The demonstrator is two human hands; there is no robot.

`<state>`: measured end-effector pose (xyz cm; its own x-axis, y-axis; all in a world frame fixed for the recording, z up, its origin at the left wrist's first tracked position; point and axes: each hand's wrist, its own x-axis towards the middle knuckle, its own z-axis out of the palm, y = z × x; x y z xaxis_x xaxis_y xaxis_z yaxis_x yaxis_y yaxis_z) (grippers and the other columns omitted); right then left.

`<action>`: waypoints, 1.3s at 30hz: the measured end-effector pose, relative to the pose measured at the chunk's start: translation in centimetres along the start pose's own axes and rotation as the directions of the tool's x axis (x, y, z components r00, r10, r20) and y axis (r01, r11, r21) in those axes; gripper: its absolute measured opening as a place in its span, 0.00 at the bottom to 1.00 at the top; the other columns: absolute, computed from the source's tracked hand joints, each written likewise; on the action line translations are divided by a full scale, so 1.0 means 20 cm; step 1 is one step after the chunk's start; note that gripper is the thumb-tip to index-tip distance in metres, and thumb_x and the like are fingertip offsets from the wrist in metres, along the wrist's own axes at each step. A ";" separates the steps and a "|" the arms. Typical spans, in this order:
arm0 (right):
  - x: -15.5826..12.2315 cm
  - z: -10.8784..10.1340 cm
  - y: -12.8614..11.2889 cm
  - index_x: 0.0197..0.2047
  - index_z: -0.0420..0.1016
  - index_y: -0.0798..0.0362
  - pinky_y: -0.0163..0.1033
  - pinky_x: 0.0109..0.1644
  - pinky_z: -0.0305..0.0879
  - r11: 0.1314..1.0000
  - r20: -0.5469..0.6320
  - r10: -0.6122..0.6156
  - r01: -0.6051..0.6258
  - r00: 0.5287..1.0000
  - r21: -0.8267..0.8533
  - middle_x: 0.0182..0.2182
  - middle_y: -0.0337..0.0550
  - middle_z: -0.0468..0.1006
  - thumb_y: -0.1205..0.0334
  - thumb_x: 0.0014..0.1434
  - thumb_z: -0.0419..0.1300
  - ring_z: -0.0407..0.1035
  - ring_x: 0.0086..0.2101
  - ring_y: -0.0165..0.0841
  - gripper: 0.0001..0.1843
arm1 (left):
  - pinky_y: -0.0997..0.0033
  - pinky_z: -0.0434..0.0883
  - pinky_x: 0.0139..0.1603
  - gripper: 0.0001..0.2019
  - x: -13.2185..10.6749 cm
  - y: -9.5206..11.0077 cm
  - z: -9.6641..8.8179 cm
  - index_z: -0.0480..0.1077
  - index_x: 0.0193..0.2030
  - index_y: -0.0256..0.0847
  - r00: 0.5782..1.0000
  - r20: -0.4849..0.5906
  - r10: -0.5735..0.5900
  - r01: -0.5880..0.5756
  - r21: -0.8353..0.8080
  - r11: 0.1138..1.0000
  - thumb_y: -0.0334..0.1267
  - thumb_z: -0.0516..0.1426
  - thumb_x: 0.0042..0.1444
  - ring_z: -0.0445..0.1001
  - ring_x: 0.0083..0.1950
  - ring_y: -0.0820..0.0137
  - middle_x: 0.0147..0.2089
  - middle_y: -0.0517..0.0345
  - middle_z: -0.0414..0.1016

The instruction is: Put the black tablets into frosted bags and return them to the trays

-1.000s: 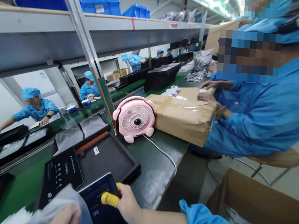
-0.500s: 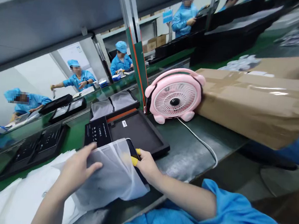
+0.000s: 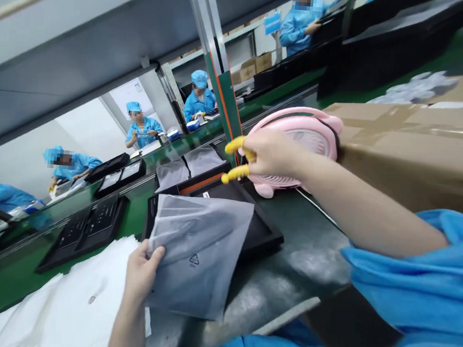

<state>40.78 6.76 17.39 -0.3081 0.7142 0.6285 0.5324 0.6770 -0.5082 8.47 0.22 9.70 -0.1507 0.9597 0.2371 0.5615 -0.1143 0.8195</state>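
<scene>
A translucent plastic bag [image 3: 201, 262] printed with a recycling mark is gripped at its left edge by my left hand [image 3: 142, 268], thumb on top. I cannot tell whether anything is inside it. Behind it lies an open black box [image 3: 264, 233], partly covered by the bag. My right hand [image 3: 271, 155], with yellow finger cots, is raised above the box, in front of a pink fan [image 3: 301, 123]. Its fingers are apart and hold nothing. A stack of white plastic bags [image 3: 78, 300] lies to the left of my left hand.
A large cardboard box [image 3: 412, 141] stands right of the fan. Black boxes [image 3: 85, 225] sit on the green conveyor [image 3: 139, 208]. A metal post [image 3: 223, 81] rises behind the workbench [image 3: 309, 256]. Several co-workers in blue [image 3: 199, 103] work across the line.
My right hand has let go of the bag and moved up and right, in front of the fan. My left hand, open before, has closed on the bag's left edge. The view has shifted.
</scene>
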 end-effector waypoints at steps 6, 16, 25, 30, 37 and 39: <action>0.28 0.31 -0.10 0.28 0.75 0.53 0.32 0.29 0.59 0.980 0.258 0.033 -0.083 0.965 0.182 0.22 0.36 0.74 0.52 0.35 0.68 0.66 0.23 0.27 0.17 | 0.71 0.67 0.36 0.15 -0.03 -0.06 0.28 0.71 0.33 0.36 0.996 0.069 -0.051 0.065 -0.233 0.970 0.47 0.58 0.44 0.71 0.33 0.68 0.28 0.58 0.74; 0.02 0.37 -0.10 0.29 0.74 0.55 0.33 0.31 0.65 0.902 -0.325 0.053 0.094 0.944 0.421 0.22 0.39 0.75 0.50 0.54 0.57 0.68 0.25 0.27 0.15 | 0.72 0.69 0.41 0.13 0.33 -0.05 0.65 0.69 0.41 0.33 0.937 0.116 -0.330 0.348 -0.403 0.846 0.38 0.54 0.52 0.74 0.42 0.68 0.40 0.48 0.76; -0.56 0.75 0.30 0.29 0.76 0.54 0.36 0.28 0.70 0.819 -0.252 0.509 -0.373 0.823 0.435 0.24 0.44 0.78 0.42 0.47 0.59 0.71 0.22 0.33 0.21 | 0.64 0.59 0.58 0.24 0.34 -0.07 0.65 0.66 0.51 0.30 0.952 0.080 -0.295 0.305 -0.214 0.928 0.26 0.57 0.43 0.59 0.62 0.57 0.58 0.38 0.63; -0.52 0.70 0.32 0.33 0.77 0.52 0.38 0.33 0.71 0.906 -0.147 0.385 -0.343 0.911 0.247 0.29 0.45 0.79 0.43 0.49 0.57 0.73 0.28 0.35 0.21 | 0.65 0.59 0.58 0.22 0.15 -0.21 0.11 0.62 0.56 0.40 0.997 0.067 0.050 -0.062 0.187 0.980 0.32 0.51 0.52 0.65 0.57 0.65 0.56 0.50 0.68; 0.06 0.97 0.23 0.41 0.76 0.45 0.41 0.45 0.67 0.989 0.329 -0.018 0.066 0.944 -0.133 0.38 0.42 0.77 0.44 0.55 0.53 0.70 0.40 0.37 0.19 | 0.66 0.64 0.44 0.11 0.13 -0.78 -0.37 0.67 0.43 0.36 0.882 -0.018 -0.470 0.355 0.682 0.639 0.38 0.50 0.56 0.72 0.46 0.60 0.46 0.44 0.74; 0.28 1.13 0.20 0.44 0.75 0.45 0.41 0.48 0.65 0.963 0.429 -0.012 0.127 0.903 -0.240 0.40 0.43 0.75 0.45 0.56 0.52 0.68 0.43 0.37 0.20 | 0.68 0.64 0.41 0.11 0.14 -0.89 -0.35 0.65 0.42 0.37 0.905 -0.006 -0.426 0.324 0.658 0.680 0.41 0.51 0.56 0.72 0.44 0.63 0.44 0.48 0.73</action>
<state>23.40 17.46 5.47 -0.6231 0.7130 0.3216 0.6621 0.6997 -0.2684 -7.65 3.22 -0.56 -0.3803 0.9155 -0.1311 0.8683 0.4022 0.2904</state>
